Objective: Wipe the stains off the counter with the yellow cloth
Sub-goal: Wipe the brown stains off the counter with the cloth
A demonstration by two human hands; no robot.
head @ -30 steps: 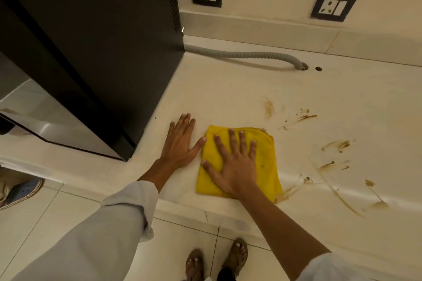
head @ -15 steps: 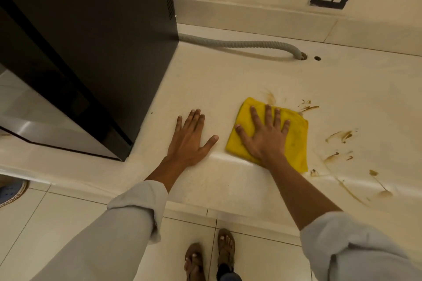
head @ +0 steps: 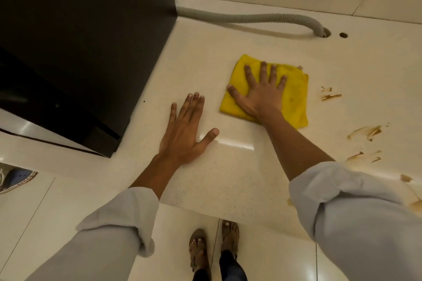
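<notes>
A: Yellow cloth (head: pixel 294 96), folded flat, lay on the pale counter (head: pixel 228 178) under the right hand (head: pixel 262 96), toward the middle of the worktop and well short of the grey hose (head: pixel 251 18) at the back.

B: How was the hand set on it?

A: Palm down, fingers spread wide across the fabric. It pressed rather than pinched; nothing was gripped. The left hand (head: pixel 185 132) rested flat and bare on the counter just beside the cloth, fingers close together and thumb out, bracing near the black appliance (head: pixel 86 41).

B: And the stains?

A: The surface around and in front of the cloth looked clean. To its right, though, brown smears (head: pixel 365 132) were plainly there: a small pair near the cloth's right edge, larger streaks nearer the front, and more by the rolled right sleeve (head: pixel 342 201).

B: So how far along?

A: Partway, I judged. The whole right-hand patch was left to wipe.
</notes>
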